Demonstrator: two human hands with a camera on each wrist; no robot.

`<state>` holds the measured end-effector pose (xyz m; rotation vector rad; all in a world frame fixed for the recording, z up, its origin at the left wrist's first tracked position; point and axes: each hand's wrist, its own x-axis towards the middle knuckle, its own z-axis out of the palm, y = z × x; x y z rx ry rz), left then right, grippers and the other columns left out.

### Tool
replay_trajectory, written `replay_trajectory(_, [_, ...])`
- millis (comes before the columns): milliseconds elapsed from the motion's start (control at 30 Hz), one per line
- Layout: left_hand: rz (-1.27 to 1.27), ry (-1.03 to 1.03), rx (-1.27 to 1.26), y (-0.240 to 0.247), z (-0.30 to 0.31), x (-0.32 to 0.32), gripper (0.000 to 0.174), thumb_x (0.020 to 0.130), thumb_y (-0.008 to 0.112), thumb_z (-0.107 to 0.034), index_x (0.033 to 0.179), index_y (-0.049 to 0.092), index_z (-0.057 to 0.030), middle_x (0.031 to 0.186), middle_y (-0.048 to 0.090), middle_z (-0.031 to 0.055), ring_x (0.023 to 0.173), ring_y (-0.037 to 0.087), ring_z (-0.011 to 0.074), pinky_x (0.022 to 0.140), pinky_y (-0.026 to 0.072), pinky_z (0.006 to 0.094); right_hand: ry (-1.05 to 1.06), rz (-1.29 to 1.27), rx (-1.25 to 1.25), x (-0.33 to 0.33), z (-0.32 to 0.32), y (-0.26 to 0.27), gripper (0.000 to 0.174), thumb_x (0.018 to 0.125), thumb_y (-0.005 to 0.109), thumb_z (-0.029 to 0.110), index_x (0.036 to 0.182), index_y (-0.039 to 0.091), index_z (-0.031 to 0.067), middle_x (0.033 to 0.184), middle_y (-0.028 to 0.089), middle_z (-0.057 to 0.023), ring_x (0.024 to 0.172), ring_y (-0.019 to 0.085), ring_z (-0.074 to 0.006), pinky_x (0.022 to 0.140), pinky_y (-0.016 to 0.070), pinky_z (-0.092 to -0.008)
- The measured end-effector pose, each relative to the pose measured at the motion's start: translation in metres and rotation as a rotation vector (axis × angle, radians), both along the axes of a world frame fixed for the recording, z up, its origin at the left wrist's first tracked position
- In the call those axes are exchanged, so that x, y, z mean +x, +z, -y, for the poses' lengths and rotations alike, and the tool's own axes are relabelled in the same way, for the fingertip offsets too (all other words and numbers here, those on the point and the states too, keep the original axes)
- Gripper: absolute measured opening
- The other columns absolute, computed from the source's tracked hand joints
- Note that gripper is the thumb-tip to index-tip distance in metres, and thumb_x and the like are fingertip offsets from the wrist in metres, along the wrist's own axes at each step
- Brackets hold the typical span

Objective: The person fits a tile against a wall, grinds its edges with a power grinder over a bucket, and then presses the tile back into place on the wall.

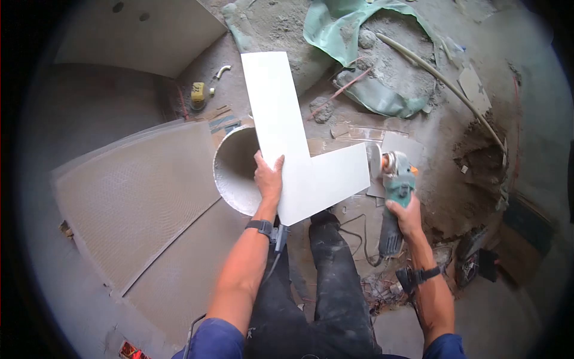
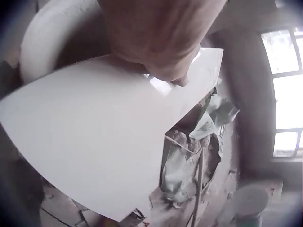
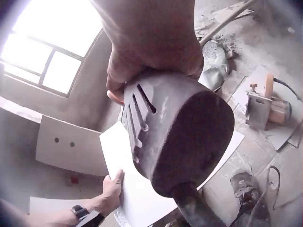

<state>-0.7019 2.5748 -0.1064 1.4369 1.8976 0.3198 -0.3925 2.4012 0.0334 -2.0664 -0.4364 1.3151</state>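
Note:
My left hand (image 1: 269,176) grips the inner-left edge of a white L-shaped tile (image 1: 335,179), its fingers on the glossy face. Partly under the tile stands a round, pale bucket (image 1: 230,167) with its mouth showing. My right hand (image 1: 408,215) is wrapped around the body of a green and black angle grinder (image 1: 399,186). The grinder's disc (image 1: 376,160) stands upright right at the end of the tile's short arm. In the right wrist view the grinder's dark vented rear housing (image 3: 165,127) fills the middle and hides the disc.
Large tiles with ridged backs (image 1: 137,197) lie to the left. A board with two holes (image 1: 143,36) leans at the upper left, near a yellow tape measure (image 1: 198,93). Ahead are green sheeting (image 1: 335,30), rubble and a long pale hose (image 1: 442,81). A power saw (image 3: 265,109) rests on the floor.

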Motion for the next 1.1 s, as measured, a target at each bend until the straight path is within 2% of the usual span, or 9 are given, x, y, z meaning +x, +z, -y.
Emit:
replay_trajectory(167, [0.068, 0.032, 0.048, -0.003, -0.001, 0.005, 0.052, 0.093, 0.067, -0.034, 0.128, 0.046, -0.0009, 0.103, 0.068, 0.0281, 0.098, 0.067, 0.0446, 0.083, 0.0521, 0.0489, -0.115, -0.04, -0.082, 0.002, 0.039, 0.007, 0.056, 0.073, 0.078, 0.027, 0.117, 0.057, -0.001, 0.102, 0.065, -0.008, 0.09, 0.062, -0.0178, 0.083, 0.0502, -0.0326])
replay_trajectory(300, [0.126, 0.019, 0.018, -0.013, -0.007, -0.002, 0.043, 0.096, 0.065, -0.033, 0.117, 0.051, 0.0008, 0.101, 0.07, 0.0254, 0.097, 0.069, 0.0399, 0.081, 0.0528, 0.046, -0.123, -0.001, -0.068, 0.012, 0.059, 0.007, 0.056, 0.072, 0.078, 0.028, 0.116, 0.058, -0.0017, 0.101, 0.065, -0.0069, 0.087, 0.061, -0.0163, 0.081, 0.0498, -0.032])
replay_trajectory(367, [0.131, 0.051, 0.073, -0.02, -0.007, -0.003, 0.044, 0.098, 0.062, -0.039, 0.108, 0.056, 0.0042, 0.098, 0.069, 0.02, 0.087, 0.067, 0.0295, 0.08, 0.052, 0.0413, -0.159, -0.024, -0.077, 0.013, 0.067, 0.004, 0.055, 0.072, 0.078, 0.027, 0.115, 0.059, -0.0015, 0.1, 0.065, -0.0063, 0.087, 0.06, -0.016, 0.081, 0.0495, -0.0317])
replay_trajectory(500, [0.182, 0.008, 0.091, -0.035, -0.012, -0.013, 0.041, 0.1, 0.06, -0.037, 0.103, 0.057, 0.0042, 0.091, 0.069, 0.0199, 0.084, 0.068, 0.0287, 0.076, 0.0522, 0.0398, -0.207, -0.057, -0.056, 0.022, 0.078, 0.004, 0.052, 0.073, 0.077, 0.026, 0.114, 0.06, -0.0007, 0.099, 0.064, -0.0049, 0.086, 0.059, -0.015, 0.081, 0.049, -0.0306])
replay_trajectory(600, [0.334, 0.062, 0.086, -0.029, -0.013, -0.014, 0.047, 0.099, 0.061, -0.042, 0.094, 0.056, 0.0042, 0.084, 0.065, 0.0081, 0.075, 0.058, 0.0132, 0.07, 0.05, 0.0314, -0.203, -0.048, -0.063, 0.032, 0.089, 0.005, 0.05, 0.074, 0.077, 0.025, 0.115, 0.06, 0.0, 0.1, 0.064, -0.0042, 0.087, 0.059, -0.0141, 0.082, 0.0487, -0.0298])
replay_trajectory(733, [0.394, 0.081, 0.063, -0.012, -0.016, -0.025, 0.045, 0.098, 0.064, -0.043, 0.091, 0.055, 0.001, 0.076, 0.059, 0.0014, 0.068, 0.052, 0.0067, 0.062, 0.0461, 0.0248, -0.275, -0.077, -0.049, 0.038, 0.094, 0.022, 0.05, 0.077, 0.077, 0.025, 0.117, 0.059, 0.0008, 0.101, 0.063, -0.002, 0.087, 0.059, -0.0133, 0.081, 0.0486, -0.0294])
replay_trajectory(900, [0.417, 0.039, 0.079, 0.035, -0.033, -0.07, 0.048, 0.097, 0.064, -0.046, 0.096, 0.057, 0.0011, 0.076, 0.06, 0.0007, 0.063, 0.05, 0.0044, 0.057, 0.0436, 0.0214, -0.263, -0.045, -0.096, 0.038, 0.111, 0.036, 0.054, 0.077, 0.077, 0.027, 0.12, 0.058, 0.0012, 0.103, 0.062, -0.0024, 0.089, 0.058, -0.0137, 0.083, 0.0478, -0.029])
replay_trajectory(1000, [0.418, 0.081, -0.057, 0.035, -0.039, -0.122, 0.055, 0.095, 0.063, -0.053, 0.104, 0.058, 0.0009, 0.082, 0.065, 0.0048, 0.07, 0.06, 0.0079, 0.061, 0.0489, 0.0245, -0.264, -0.051, -0.096, 0.029, 0.112, 0.05, 0.056, 0.076, 0.077, 0.029, 0.121, 0.058, 0.0009, 0.104, 0.062, -0.0032, 0.091, 0.058, -0.0142, 0.085, 0.0472, -0.0297])
replay_trajectory(1100, [0.393, 0.105, -0.04, 0.017, -0.033, -0.15, 0.058, 0.095, 0.062, -0.054, 0.106, 0.058, 0.0025, 0.084, 0.067, 0.0079, 0.072, 0.062, 0.0117, 0.063, 0.0508, 0.028, -0.249, -0.019, -0.083, 0.018, 0.114, 0.054, 0.058, 0.076, 0.077, 0.031, 0.121, 0.057, 0.001, 0.105, 0.062, -0.0031, 0.091, 0.058, -0.0142, 0.085, 0.0471, -0.0298])
